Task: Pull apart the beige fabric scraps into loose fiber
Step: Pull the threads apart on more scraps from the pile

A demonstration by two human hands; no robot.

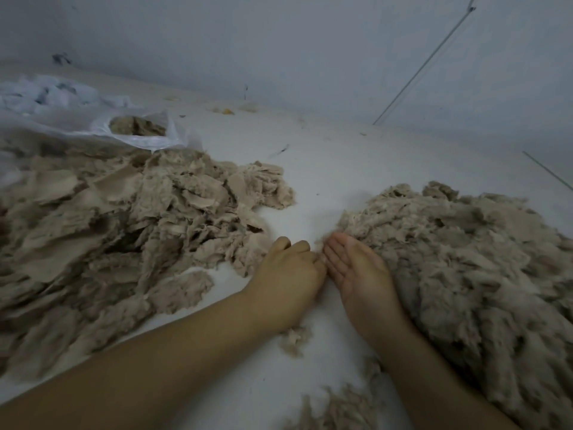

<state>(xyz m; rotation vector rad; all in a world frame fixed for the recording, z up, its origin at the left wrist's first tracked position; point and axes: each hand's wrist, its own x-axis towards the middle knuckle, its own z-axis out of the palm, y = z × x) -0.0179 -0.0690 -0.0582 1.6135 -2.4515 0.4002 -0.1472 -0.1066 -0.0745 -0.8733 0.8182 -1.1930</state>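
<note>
- Left hand [286, 274], fingers curled, pinches a small fibre wisp; flat, frayed beige fabric scraps [117, 218] heaped left on the white floor [325, 169];
- right hand [356, 268] flat, palm up, fingers straight, against the fluffy loose fibre mound [465, 259]

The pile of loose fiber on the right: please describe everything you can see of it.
The pile of loose fiber is a wide, fluffy beige mound on the white surface, with no flat fabric pieces showing. It runs out of the picture at right and bottom. The right hand, palm up with straight fingers, lies against its left edge.
</note>
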